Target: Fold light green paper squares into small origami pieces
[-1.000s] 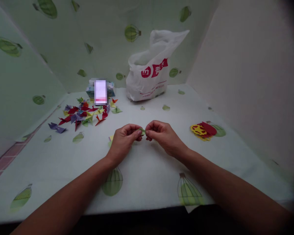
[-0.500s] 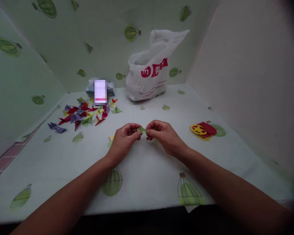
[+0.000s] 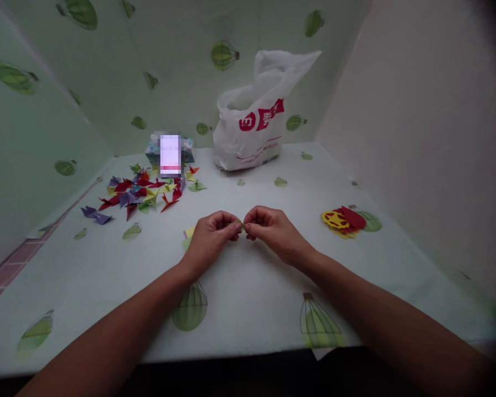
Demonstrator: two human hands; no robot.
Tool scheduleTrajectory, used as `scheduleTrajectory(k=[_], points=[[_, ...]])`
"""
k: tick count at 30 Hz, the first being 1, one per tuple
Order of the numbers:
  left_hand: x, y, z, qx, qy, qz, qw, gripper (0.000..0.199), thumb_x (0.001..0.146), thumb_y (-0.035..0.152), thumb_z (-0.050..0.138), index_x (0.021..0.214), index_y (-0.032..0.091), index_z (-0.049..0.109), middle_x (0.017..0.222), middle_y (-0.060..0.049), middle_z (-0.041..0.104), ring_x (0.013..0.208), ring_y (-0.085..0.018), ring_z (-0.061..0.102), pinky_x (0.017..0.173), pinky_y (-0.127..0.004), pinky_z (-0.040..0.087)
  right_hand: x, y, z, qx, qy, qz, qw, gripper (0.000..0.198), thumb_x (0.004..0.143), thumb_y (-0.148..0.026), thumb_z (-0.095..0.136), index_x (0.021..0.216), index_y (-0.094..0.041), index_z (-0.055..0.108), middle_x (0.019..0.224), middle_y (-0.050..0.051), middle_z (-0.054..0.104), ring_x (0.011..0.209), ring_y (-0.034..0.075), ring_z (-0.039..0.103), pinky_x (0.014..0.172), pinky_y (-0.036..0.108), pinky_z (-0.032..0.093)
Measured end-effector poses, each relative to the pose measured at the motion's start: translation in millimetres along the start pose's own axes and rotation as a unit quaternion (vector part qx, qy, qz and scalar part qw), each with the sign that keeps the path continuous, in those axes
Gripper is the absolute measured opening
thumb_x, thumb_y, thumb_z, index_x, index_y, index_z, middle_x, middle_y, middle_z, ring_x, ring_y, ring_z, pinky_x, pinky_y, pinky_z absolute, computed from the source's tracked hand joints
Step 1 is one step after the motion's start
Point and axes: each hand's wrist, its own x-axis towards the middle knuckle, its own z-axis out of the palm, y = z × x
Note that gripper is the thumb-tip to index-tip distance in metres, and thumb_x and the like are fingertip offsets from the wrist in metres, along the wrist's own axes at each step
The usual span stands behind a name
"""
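Observation:
Over the middle of the table, my left hand (image 3: 215, 232) and my right hand (image 3: 268, 229) meet at the fingertips. Both pinch a small piece of folded green paper (image 3: 243, 225), almost entirely covered by thumbs and fingers. Partly behind my left hand lie yellow paper sheets (image 3: 189, 233). Farther back on the left is a loose pile of folded paper cranes (image 3: 144, 193) in red, purple, yellow, green and orange.
A white plastic bag (image 3: 250, 132) with red print stands at the back. Left of it is a tissue box (image 3: 188, 150) with a blurred-out bright screen (image 3: 170, 154) before it. Red and yellow cut-out shapes (image 3: 342, 220) lie at right on the patterned tablecloth (image 3: 248, 309).
My hands have drawn closer together and a little lower. The green paper, plainly visible between them before, is now mostly hidden by my fingertips.

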Motion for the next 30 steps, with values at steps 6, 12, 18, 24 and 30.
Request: scheduleTrajectory(k=[6,12,18,24,30], points=[[1.0,-1.8,1.2,-0.061,-0.003,-0.029,0.998,0.019,0.073,0.030,0.076,0.083,0.016,0.068,0.075,-0.002,0.070,0.067,-0.013,0.064,0.070,-0.028,0.051,0.5,-1.4,-1.8,0.008,0.002,-0.003,1.000,0.007,0.075,-0.023,0.065,0.074,-0.018,0.061,0.066,-0.002,0.059,0.062,0.012,0.054,0.063,0.029,0.042],[0.9,0.1,1.9,-0.104,0.004,-0.033,0.994,0.018,0.069,0.023,0.076,0.082,0.017,0.065,0.074,0.000,0.068,0.066,-0.011,0.063,0.070,-0.027,0.051,1.0,-0.5,-1.5,0.042,-0.027,-0.015,0.999,0.011,0.073,-0.023,0.068,0.080,-0.018,0.061,0.071,-0.002,0.059,0.067,0.012,0.054,0.065,0.029,0.041],[0.5,-0.8,2.6,-0.158,-0.008,-0.056,0.986,0.014,0.069,0.019,0.073,0.080,0.016,0.065,0.074,-0.001,0.068,0.066,-0.011,0.064,0.073,-0.028,0.052,0.7,-0.1,-1.2,0.065,-0.013,-0.019,0.998,0.008,0.071,-0.018,0.067,0.077,-0.018,0.061,0.070,-0.003,0.058,0.068,0.012,0.053,0.068,0.030,0.042],[0.7,-2.1,1.6,-0.202,-0.011,-0.066,0.977,0.017,0.073,0.026,0.073,0.083,0.014,0.066,0.077,-0.003,0.069,0.068,-0.012,0.065,0.074,-0.029,0.053,2.0,2.4,-2.8,0.037,-0.007,-0.052,0.998,0.004,0.072,-0.017,0.065,0.075,-0.018,0.062,0.070,-0.002,0.059,0.069,0.013,0.053,0.068,0.030,0.041],[0.6,-2.4,1.5,-0.171,-0.002,-0.055,0.984,0.030,0.069,0.026,0.081,0.088,0.016,0.060,0.075,0.001,0.067,0.067,-0.011,0.065,0.071,-0.025,0.051,0.8,-0.6,-1.4,0.041,-0.017,-0.054,0.998,0.007,0.073,-0.020,0.067,0.077,-0.018,0.061,0.072,-0.002,0.059,0.070,0.013,0.055,0.069,0.030,0.043]])
